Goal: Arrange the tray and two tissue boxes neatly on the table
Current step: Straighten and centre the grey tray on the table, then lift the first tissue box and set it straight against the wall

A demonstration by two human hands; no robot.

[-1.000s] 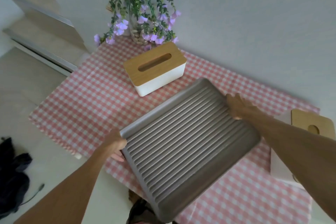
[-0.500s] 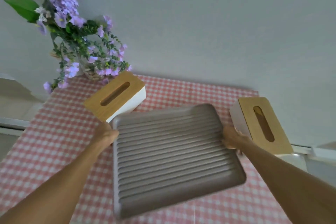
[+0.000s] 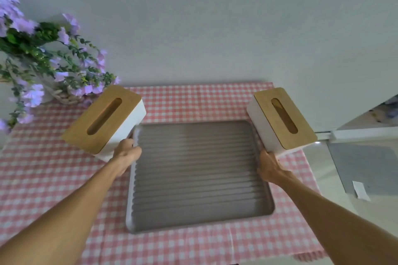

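Both hands grip the grey ribbed tray [image 3: 197, 175], which lies flat on the checked worktop [image 3: 43, 178] between them: the left hand [image 3: 127, 153] is curled over its left rim, the right hand [image 3: 268, 166] over its right rim. One tissue box [image 3: 105, 119] sits just beyond the left hand, the other tissue box [image 3: 281, 121] just beyond the right.

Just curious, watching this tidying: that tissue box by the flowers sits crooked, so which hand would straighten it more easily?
The left hand, probably. It grips the tray rim right against the angled tissue box near the flowers. The right hand is across the tray, by the other box.
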